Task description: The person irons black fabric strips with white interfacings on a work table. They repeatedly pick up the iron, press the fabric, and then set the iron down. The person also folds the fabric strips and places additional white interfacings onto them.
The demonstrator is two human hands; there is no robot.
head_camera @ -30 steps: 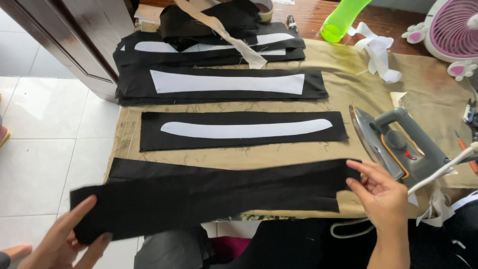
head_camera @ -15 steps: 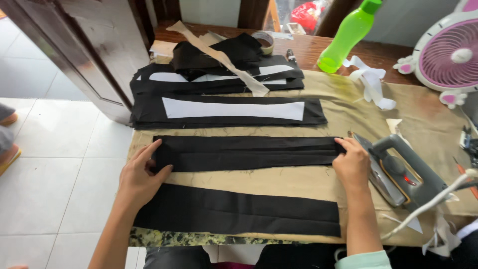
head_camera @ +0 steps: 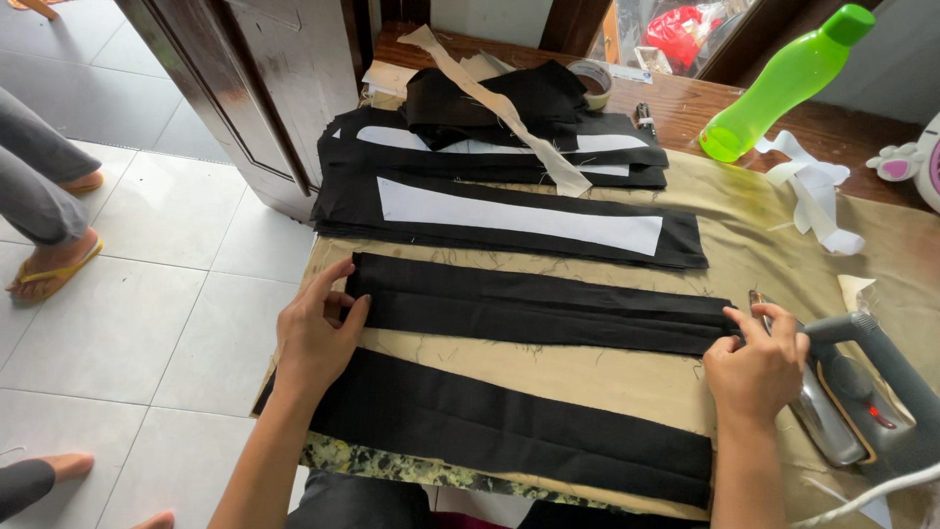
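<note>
The long black strip (head_camera: pixel 539 312) lies flat on the tan cloth (head_camera: pixel 607 377), running left to right. The left hand (head_camera: pixel 318 328) presses its left end with flat, spread fingers. The right hand (head_camera: pixel 754 367) pinches its right end, beside the grey iron (head_camera: pixel 862 397). Both hands sit a bit nearer than a moment ago. Another black strip (head_camera: pixel 490 426) lies nearer.

- White tiled floor (head_camera: pixel 127 323) on the left, in soft daylight.
- Dark wooden door (head_camera: pixel 264 88) standing beside the table.
- Brown wooden tabletop (head_camera: pixel 705 98) under a tan cloth (head_camera: pixel 783 245).
</note>
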